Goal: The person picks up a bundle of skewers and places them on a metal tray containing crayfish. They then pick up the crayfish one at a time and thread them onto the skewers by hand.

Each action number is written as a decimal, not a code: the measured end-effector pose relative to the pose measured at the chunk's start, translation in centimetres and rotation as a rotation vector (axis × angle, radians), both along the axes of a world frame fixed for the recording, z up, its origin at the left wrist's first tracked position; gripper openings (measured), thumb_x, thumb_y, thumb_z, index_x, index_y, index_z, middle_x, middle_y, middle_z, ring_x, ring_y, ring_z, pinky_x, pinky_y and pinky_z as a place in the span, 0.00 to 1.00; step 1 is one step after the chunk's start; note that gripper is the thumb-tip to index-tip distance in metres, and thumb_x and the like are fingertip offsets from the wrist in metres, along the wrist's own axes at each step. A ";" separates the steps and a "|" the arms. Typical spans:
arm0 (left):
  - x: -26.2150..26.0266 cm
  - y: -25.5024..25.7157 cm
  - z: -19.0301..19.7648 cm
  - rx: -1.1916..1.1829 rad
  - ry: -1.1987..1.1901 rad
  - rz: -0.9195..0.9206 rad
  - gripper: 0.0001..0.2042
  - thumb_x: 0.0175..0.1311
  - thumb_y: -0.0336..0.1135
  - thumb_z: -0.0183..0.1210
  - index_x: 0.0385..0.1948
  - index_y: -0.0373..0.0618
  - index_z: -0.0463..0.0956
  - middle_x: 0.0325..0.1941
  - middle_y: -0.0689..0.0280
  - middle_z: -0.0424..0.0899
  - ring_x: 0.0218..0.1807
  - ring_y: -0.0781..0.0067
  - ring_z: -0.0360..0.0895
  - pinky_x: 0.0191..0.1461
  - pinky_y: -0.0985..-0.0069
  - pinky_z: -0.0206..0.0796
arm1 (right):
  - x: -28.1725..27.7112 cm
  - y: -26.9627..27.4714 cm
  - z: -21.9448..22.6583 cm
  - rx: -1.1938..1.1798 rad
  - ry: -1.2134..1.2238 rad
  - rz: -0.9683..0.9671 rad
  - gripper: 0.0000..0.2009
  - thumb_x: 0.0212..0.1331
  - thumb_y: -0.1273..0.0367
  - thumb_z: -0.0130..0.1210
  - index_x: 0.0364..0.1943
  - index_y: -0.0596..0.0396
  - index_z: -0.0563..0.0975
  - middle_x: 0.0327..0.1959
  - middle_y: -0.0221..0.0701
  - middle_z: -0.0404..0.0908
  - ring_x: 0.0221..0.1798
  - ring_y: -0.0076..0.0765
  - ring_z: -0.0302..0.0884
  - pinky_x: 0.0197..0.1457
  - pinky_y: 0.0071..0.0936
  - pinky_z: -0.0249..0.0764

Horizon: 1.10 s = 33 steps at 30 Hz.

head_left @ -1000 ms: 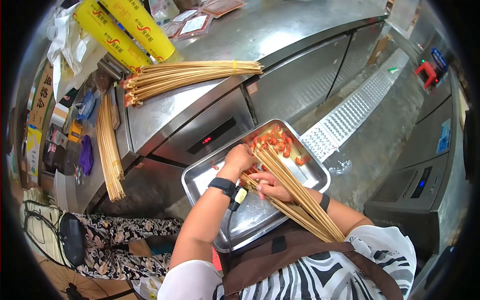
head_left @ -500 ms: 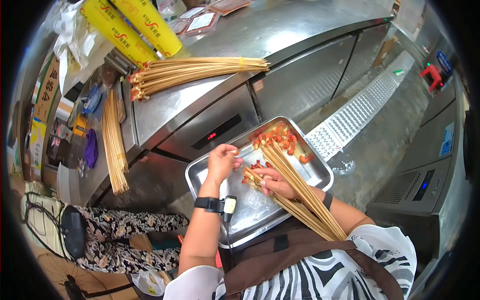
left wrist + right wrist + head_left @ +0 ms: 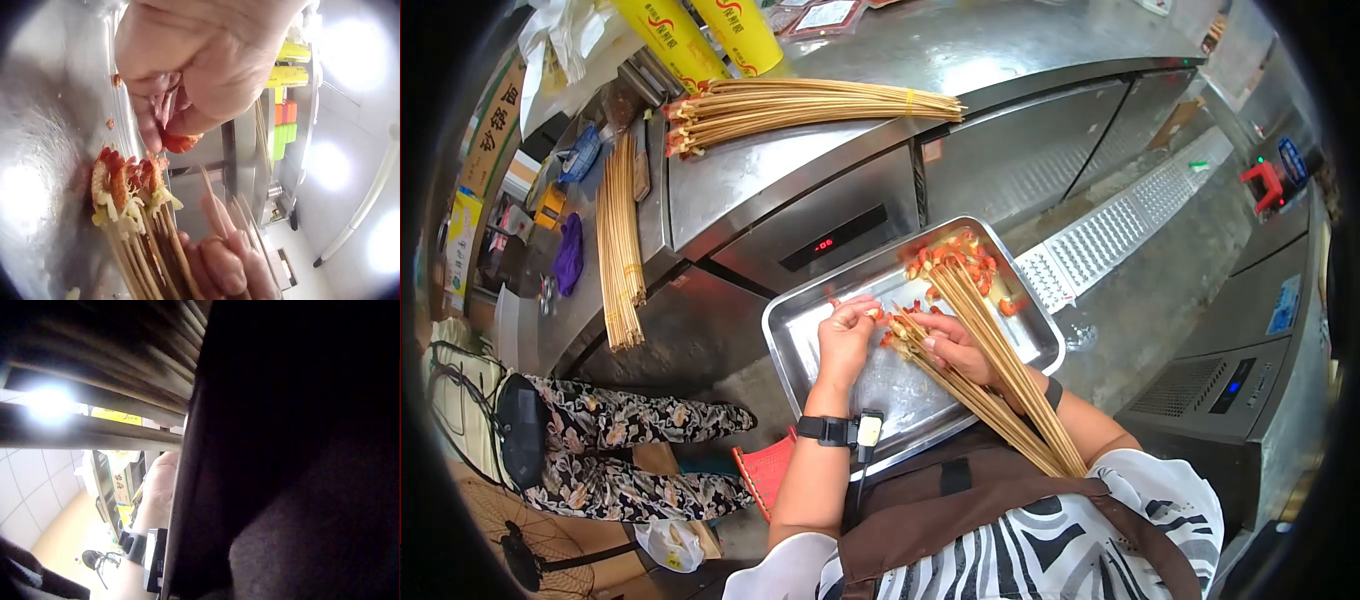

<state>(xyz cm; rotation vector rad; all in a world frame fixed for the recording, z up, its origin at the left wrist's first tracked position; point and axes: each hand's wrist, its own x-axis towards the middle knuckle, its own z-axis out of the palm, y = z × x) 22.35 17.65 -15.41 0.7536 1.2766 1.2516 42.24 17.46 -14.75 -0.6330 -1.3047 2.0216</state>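
My left hand (image 3: 845, 340) pinches a red crayfish tail (image 3: 181, 142) between thumb and fingers, above the steel tray. Close to it, my right hand (image 3: 962, 352) grips a group of bamboo skewers (image 3: 965, 388) with red-and-pale crayfish tails (image 3: 122, 181) on their ends. One bare skewer tip (image 3: 206, 174) sticks up from the right fingers toward the pinched tail. A second, bare-looking bundle of skewers (image 3: 1010, 370) slants across the right forearm to the apron. Loose crayfish tails (image 3: 960, 255) lie heaped at the tray's far end. Dark cloth and skewers fill most of the right wrist view.
The steel tray (image 3: 772, 335) sits against my apron, before a steel counter (image 3: 840, 140). On the counter lie a bundle of loaded skewers (image 3: 810, 108), a bundle of plain ones (image 3: 618, 240) and yellow film boxes (image 3: 670, 40). Another person's patterned trousers (image 3: 630, 430) show at left.
My left hand moved left from the skewer ends, then came back slightly toward them with a crayfish tail pinched. My right hand keeps its skewers, with one tip now raised. The head view shifted a little.
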 end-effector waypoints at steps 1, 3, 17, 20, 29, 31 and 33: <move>-0.1 0.0 -0.4 0.197 0.343 -0.004 0.08 0.53 0.20 0.51 0.35 0.34 0.76 0.43 0.59 0.76 0.43 0.71 0.75 0.45 0.78 0.70 | -0.1 -0.1 0.2 0.009 -0.017 -0.024 0.21 0.64 0.70 0.39 0.62 0.54 0.58 0.16 0.16 0.58 0.19 0.13 0.52 0.25 0.14 0.55; 0.9 -0.3 1.6 0.333 0.633 -0.008 0.11 0.49 0.19 0.51 0.33 0.39 0.78 0.43 0.61 0.76 0.47 0.65 0.73 0.51 0.72 0.66 | -0.2 -0.1 0.0 0.003 -0.013 -0.016 0.21 0.64 0.70 0.39 0.62 0.54 0.59 0.17 0.16 0.58 0.20 0.12 0.52 0.25 0.14 0.54; 2.0 0.5 0.7 0.166 -0.050 0.129 0.07 0.56 0.21 0.54 0.36 0.33 0.75 0.58 0.58 0.66 0.47 0.73 0.74 0.50 0.78 0.69 | -0.2 0.0 0.3 0.062 -0.044 0.044 0.21 0.64 0.70 0.40 0.61 0.54 0.60 0.22 0.16 0.58 0.23 0.11 0.51 0.26 0.13 0.52; 1.3 0.4 -0.1 0.106 -0.100 0.098 0.09 0.57 0.22 0.54 0.40 0.32 0.73 0.59 0.55 0.66 0.45 0.74 0.75 0.49 0.78 0.69 | -0.3 -0.1 -0.3 0.066 -0.036 0.023 0.21 0.64 0.70 0.40 0.62 0.55 0.59 0.22 0.16 0.57 0.23 0.11 0.51 0.26 0.12 0.52; 2.2 0.3 0.3 0.257 0.160 0.101 0.07 0.62 0.27 0.50 0.40 0.36 0.71 0.39 0.57 0.79 0.35 0.72 0.78 0.37 0.80 0.72 | -0.1 -0.2 -0.4 0.136 -0.029 0.049 0.21 0.64 0.70 0.39 0.62 0.54 0.58 0.41 0.22 0.69 0.35 0.12 0.61 0.39 0.15 0.61; 2.4 0.4 0.5 0.269 0.136 0.123 0.07 0.63 0.28 0.50 0.38 0.36 0.70 0.36 0.58 0.80 0.33 0.71 0.79 0.34 0.79 0.73 | 0.0 -0.3 -0.3 0.112 -0.066 0.074 0.21 0.65 0.70 0.39 0.62 0.54 0.58 0.46 0.24 0.68 0.41 0.14 0.62 0.45 0.16 0.62; 2.6 0.5 0.6 0.279 0.115 0.137 0.07 0.63 0.28 0.51 0.39 0.36 0.70 0.37 0.58 0.79 0.34 0.70 0.79 0.36 0.79 0.73 | 0.0 -0.2 -0.1 0.115 -0.069 0.073 0.21 0.65 0.70 0.39 0.62 0.54 0.58 0.44 0.23 0.69 0.39 0.13 0.62 0.43 0.16 0.62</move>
